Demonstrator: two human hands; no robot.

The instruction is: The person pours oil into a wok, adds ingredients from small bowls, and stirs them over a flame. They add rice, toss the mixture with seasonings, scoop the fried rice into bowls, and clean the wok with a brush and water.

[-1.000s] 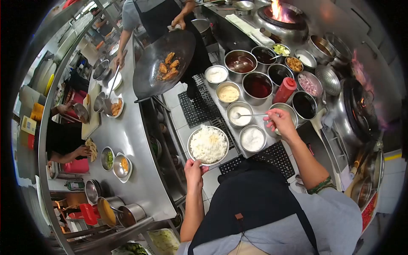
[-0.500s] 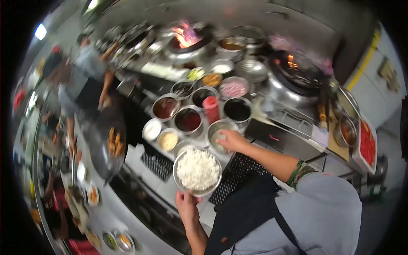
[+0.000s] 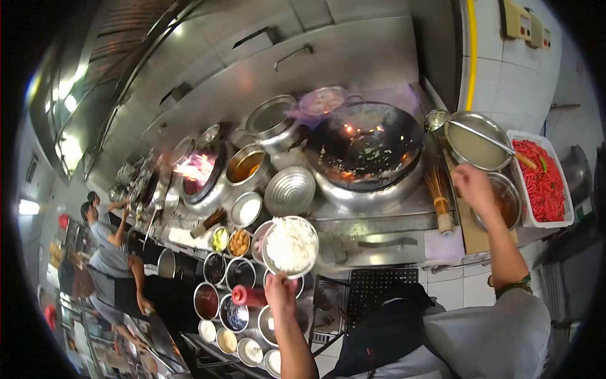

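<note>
My left hand (image 3: 281,295) grips the near rim of a metal bowl (image 3: 295,276) heaped with white cooked rice (image 3: 290,242), held up over the sauce pots. My right hand (image 3: 475,191) is beside the wok station, its fingers curled together. Whether anything is in them cannot be made out. Beyond those fingers, a ladle (image 3: 481,134) lies across a steel basin of cloudy liquid (image 3: 475,158). A bowl of reddish-brown sauce (image 3: 509,201) is partly hidden behind my right hand. To the left, a black wok (image 3: 366,148) holds small bits, with orange glints on its surface.
A bamboo brush (image 3: 438,199) stands right of the wok. Red chillies (image 3: 540,180) fill a white basket at far right. A perforated strainer (image 3: 290,191) and a red squeeze bottle (image 3: 248,295) are near several sauce pots. Flames rise from another wok (image 3: 197,174); co-workers (image 3: 104,243) stand at left.
My view has swung right toward the wok. My right hand has left the pot of pale contents and reached the ladle area. The rice bowl stays in my left hand.
</note>
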